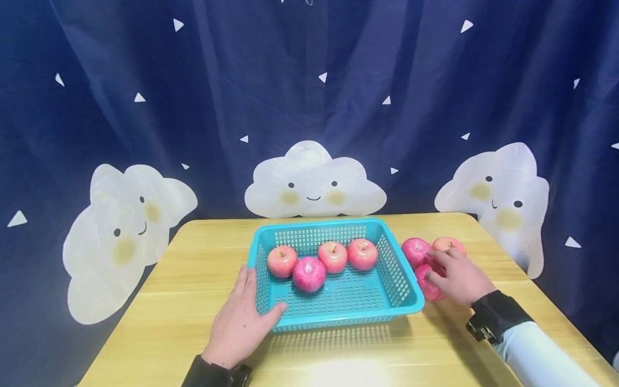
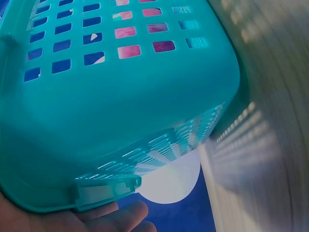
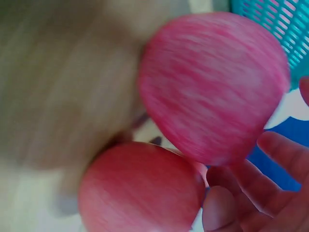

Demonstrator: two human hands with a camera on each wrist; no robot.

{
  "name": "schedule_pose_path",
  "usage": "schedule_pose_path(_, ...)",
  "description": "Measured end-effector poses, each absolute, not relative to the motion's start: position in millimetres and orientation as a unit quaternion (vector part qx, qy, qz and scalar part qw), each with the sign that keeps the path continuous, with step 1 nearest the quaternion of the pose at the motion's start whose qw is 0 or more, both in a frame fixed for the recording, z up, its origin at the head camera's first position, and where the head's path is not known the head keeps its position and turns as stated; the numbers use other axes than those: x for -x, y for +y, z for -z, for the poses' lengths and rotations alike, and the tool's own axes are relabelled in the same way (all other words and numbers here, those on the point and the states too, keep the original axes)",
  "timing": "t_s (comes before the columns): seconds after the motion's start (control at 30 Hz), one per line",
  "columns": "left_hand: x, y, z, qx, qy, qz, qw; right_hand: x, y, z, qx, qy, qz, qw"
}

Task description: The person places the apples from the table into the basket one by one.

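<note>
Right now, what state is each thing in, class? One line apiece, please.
Basket: open side up, partly filled.
Apples in the basket: four, whole on visible sides.
Apples outside the basket: three visible, clustered on the right.
Left hand: at the basket's near-left corner.
Right hand: fingers slightly bent, at the outside apples.
Curtain: hanging, creased.

Four inside, a cluster out on the right!

Here's the turquoise mesh basket (image 1: 348,317), upright, my left hand (image 1: 242,320) at its near left corner. Inside, a deep-pink apple (image 1: 309,274) sits nearer me than three paler ones: the left apple (image 1: 282,262), the middle apple (image 1: 332,257), the right apple (image 1: 362,254). Outside, my right hand (image 1: 461,277) is among a far pink apple (image 1: 415,251), a near pink apple (image 1: 428,287) and a paler red apple (image 1: 450,243).
</note>
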State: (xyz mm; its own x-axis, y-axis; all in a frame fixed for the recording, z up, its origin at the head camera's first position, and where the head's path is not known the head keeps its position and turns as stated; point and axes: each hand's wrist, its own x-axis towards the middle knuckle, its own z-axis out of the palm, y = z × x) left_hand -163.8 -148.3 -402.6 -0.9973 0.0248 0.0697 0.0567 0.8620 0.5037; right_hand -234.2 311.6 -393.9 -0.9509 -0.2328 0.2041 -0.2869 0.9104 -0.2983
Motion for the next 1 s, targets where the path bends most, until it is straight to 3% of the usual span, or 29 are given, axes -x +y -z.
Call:
schedule_pose_path(0.57,164.0,-149.3,404.7,0.027,-0.964,0.261,0.051,228.5,295.9,407.0,-0.123,-0.981,-0.139,0.056)
schedule_pose_path(1.0,163.1,-148.9,400.7,0.029,-0.962,0.267,0.057,214.6,306.6,401.8,-0.175,-0.965,-0.187,0.05)
